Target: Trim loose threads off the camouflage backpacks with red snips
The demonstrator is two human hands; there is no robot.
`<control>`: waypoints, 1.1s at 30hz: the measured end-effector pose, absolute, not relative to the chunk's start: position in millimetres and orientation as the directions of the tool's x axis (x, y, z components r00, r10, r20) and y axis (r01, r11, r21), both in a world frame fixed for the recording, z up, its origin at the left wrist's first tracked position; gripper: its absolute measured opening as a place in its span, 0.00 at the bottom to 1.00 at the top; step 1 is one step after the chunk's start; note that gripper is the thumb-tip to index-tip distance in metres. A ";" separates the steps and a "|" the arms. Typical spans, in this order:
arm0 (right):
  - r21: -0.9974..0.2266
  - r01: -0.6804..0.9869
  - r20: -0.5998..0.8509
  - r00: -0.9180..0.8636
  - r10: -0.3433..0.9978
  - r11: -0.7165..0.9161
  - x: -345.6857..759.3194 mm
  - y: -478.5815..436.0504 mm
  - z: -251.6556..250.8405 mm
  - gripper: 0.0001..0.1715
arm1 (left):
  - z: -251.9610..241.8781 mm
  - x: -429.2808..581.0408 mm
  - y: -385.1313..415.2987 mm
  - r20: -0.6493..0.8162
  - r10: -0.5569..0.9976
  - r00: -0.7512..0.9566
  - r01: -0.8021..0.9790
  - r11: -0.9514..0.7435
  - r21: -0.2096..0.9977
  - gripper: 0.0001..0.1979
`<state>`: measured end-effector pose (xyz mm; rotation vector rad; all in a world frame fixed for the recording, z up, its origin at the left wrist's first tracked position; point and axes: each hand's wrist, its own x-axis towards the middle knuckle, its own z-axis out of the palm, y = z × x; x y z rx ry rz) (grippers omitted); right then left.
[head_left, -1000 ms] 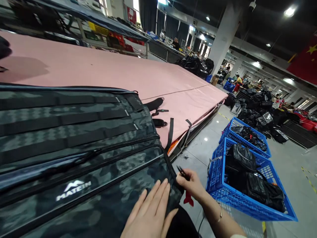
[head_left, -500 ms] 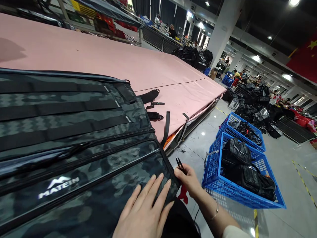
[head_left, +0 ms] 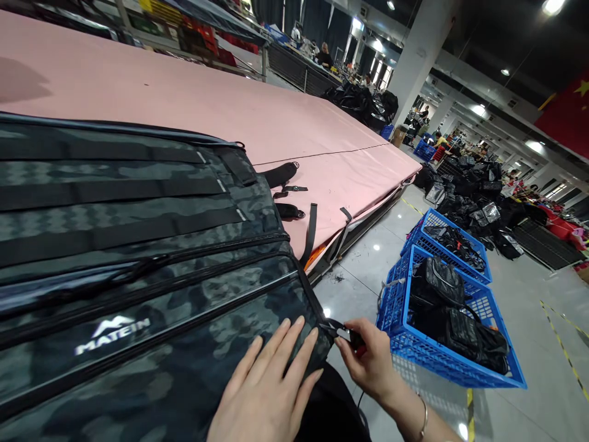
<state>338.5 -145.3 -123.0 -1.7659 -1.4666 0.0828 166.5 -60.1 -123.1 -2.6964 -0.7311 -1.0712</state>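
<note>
A dark camouflage backpack (head_left: 138, 245) with a white MATEIN logo lies flat on the pink table (head_left: 184, 110). My left hand (head_left: 267, 387) rests flat on its lower right corner, fingers stretched out. Beside that corner my right hand (head_left: 368, 362) is closed around small black thread snips (head_left: 343, 331) with a red part showing; their tips touch the bag's edge near my left fingertips.
Black straps and buckles (head_left: 294, 196) trail off the bag toward the table's right edge. Two blue crates (head_left: 460, 362) holding black bags stand on the grey floor to the right. Farther off are piles of black bags, a white pillar and people at work.
My right hand has turned and brought the snips from pointing up beside the bag to lying level against its corner. The left hand has stayed flat on the bag.
</note>
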 end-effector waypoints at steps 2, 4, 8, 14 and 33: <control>-0.559 0.828 0.486 0.286 0.826 0.043 337.2 -143.9 -122.2 0.09 | -122.6 166.4 -60.1 0.675 0.385 0.629 0.491 -0.870 0.038 0.20; -0.512 0.858 0.515 0.262 0.816 0.048 336.2 -142.8 -121.1 0.09 | -122.2 166.2 -60.3 0.678 0.379 0.629 0.488 -0.872 0.035 0.20; -0.458 0.888 0.550 0.242 0.799 0.047 332.7 -142.2 -119.7 0.10 | -121.9 165.4 -60.8 0.682 0.373 0.630 0.484 -0.875 0.031 0.20; -0.490 0.871 0.552 0.314 0.772 -0.004 320.5 -143.9 -124.2 0.08 | -120.5 164.3 -62.0 0.682 0.371 0.631 0.479 -0.877 0.034 0.20; -0.413 0.907 0.498 0.301 0.813 -0.083 311.7 -134.0 -119.6 0.08 | -121.9 170.4 -62.8 0.676 0.389 0.626 0.514 -0.857 0.017 0.19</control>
